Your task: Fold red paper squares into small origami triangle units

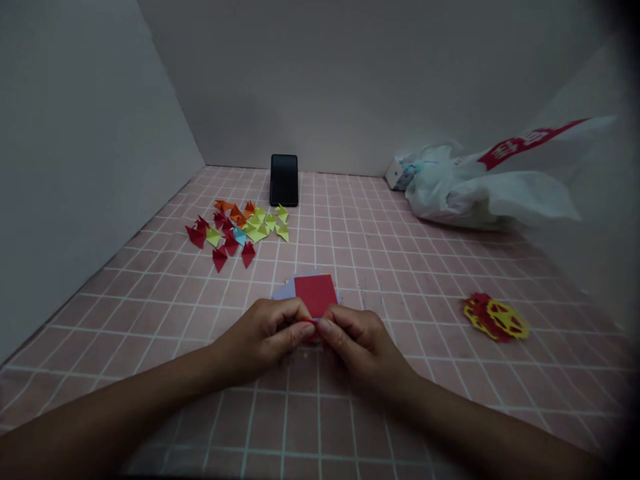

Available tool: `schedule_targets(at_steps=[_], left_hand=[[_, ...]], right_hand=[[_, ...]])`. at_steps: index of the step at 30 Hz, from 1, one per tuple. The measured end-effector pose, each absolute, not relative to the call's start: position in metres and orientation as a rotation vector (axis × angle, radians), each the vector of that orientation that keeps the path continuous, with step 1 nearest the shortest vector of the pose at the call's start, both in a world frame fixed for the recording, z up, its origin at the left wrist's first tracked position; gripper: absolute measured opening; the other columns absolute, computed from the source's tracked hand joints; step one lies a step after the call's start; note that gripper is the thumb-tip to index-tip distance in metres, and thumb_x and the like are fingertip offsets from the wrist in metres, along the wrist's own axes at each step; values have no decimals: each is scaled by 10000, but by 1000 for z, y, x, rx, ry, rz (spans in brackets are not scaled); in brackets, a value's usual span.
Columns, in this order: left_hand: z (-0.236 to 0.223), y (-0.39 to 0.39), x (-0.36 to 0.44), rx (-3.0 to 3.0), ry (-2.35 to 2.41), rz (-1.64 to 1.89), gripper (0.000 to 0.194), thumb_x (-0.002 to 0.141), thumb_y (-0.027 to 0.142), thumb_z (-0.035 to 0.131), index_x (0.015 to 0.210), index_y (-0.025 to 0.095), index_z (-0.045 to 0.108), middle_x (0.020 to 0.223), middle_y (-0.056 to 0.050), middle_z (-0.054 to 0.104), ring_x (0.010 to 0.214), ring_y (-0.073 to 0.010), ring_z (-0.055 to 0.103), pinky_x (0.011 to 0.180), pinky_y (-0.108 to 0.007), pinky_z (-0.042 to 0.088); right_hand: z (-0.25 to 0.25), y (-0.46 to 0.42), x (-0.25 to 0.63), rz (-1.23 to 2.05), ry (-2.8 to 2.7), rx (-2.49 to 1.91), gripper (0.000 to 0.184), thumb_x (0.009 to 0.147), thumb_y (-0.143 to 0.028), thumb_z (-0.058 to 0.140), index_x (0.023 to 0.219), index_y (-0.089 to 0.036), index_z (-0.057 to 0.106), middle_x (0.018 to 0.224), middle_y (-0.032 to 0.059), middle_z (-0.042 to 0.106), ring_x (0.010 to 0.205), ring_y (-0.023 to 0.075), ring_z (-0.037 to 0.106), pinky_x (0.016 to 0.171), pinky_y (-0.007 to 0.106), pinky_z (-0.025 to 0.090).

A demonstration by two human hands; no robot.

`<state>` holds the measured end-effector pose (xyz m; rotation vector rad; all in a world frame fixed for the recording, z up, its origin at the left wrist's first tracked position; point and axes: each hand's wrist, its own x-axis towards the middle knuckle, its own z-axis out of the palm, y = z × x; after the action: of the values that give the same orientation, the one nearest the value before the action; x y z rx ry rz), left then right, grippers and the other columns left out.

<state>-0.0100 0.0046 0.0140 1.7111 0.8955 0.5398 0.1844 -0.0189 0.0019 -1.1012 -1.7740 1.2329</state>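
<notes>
My left hand (275,331) and my right hand (361,338) meet at the middle of the table. Between their thumbs and fingertips they pinch a small piece of red paper (312,331), mostly hidden by the fingers. Just beyond the fingertips lies a red square sheet of paper (316,293) on top of lilac paper (286,291). Farther off to the left, several small folded paper cranes (239,233) in red, orange, yellow and light blue sit in a loose group.
A black phone (284,180) stands upright near the back wall. At back right, a white plastic bag (465,197) with red print lies beside a small white box (399,173). Red and yellow paper cut-outs (495,319) are piled at right. A pink gridded cloth (320,427) covers the table.
</notes>
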Motion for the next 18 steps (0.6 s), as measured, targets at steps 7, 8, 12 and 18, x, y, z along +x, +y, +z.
schedule_targets(at_steps=[7,8,12,18], left_hand=[[13,1,-9,1583,869,565,211,920,325,515,774,174,535,577,52,531,490,-88,487,499,-206,378],[12,1,-8,1595,883,565,218,918,329,514,762,177,526,571,52,526,490,-90,481,498,-207,371],[14,-2,-7,1743,925,561,212,906,283,500,720,183,503,557,53,505,508,-94,455,517,-217,351],[13,-5,-6,1638,913,581,239,920,338,503,760,166,545,599,40,526,512,-93,481,513,-219,385]], right_hand=[[-1,-16,185,1040,-1853,-1073,322,981,-304,439,683,-192,492,603,-29,484,543,103,443,539,246,334],[-1,-15,185,1083,-1834,-1078,298,971,-308,461,700,-191,504,617,-29,494,557,105,452,545,242,343],[1,-15,185,1114,-1883,-1080,293,946,-298,503,674,-192,498,591,-37,483,542,103,449,530,238,333],[2,-14,185,1130,-1829,-1141,396,994,-342,409,630,-202,471,541,-31,475,508,108,442,518,247,330]])
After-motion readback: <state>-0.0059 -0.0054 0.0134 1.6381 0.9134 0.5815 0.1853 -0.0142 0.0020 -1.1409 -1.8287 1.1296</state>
